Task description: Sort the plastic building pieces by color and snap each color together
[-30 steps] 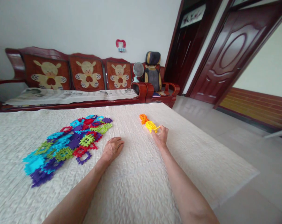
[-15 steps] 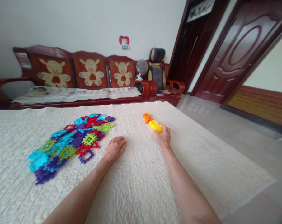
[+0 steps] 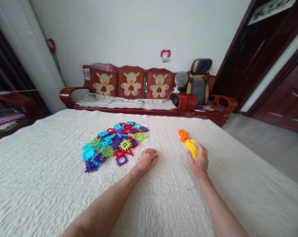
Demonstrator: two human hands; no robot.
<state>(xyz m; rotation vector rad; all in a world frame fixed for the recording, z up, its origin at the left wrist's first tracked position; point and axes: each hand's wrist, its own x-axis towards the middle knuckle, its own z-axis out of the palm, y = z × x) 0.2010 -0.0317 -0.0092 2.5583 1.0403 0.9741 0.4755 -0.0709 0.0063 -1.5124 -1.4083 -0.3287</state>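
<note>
My right hand [image 3: 200, 160] is closed around a stack of yellow interlocking plastic tiles [image 3: 192, 148], with the thumb on the left side and the fingers on the right. Just beyond it lies a cluster of orange interlocking tiles [image 3: 183, 135], close to the far end of the yellow ones. My left hand [image 3: 147, 158] rests palm down on the quilted cover [image 3: 161, 204], its fingers lying on the cloth and holding nothing. To its left spreads a loose pile of blue, purple, red and green tiles [image 3: 115, 144], nearest to that hand at a purple square frame [image 3: 121, 161].
Beyond the covered surface stands a wooden sofa [image 3: 139, 112] with bear-pattern cushions [image 3: 131, 83]. A small fan [image 3: 181, 79] and an armchair with a massage pad [image 3: 198, 87] are at the back right. Another wooden armrest [image 3: 11, 97] shows at far left.
My view has swung left, so everything sits further right in the picture. The right hand still holds the yellow tiles, now turned slightly. The left hand stays resting beside the pile.
</note>
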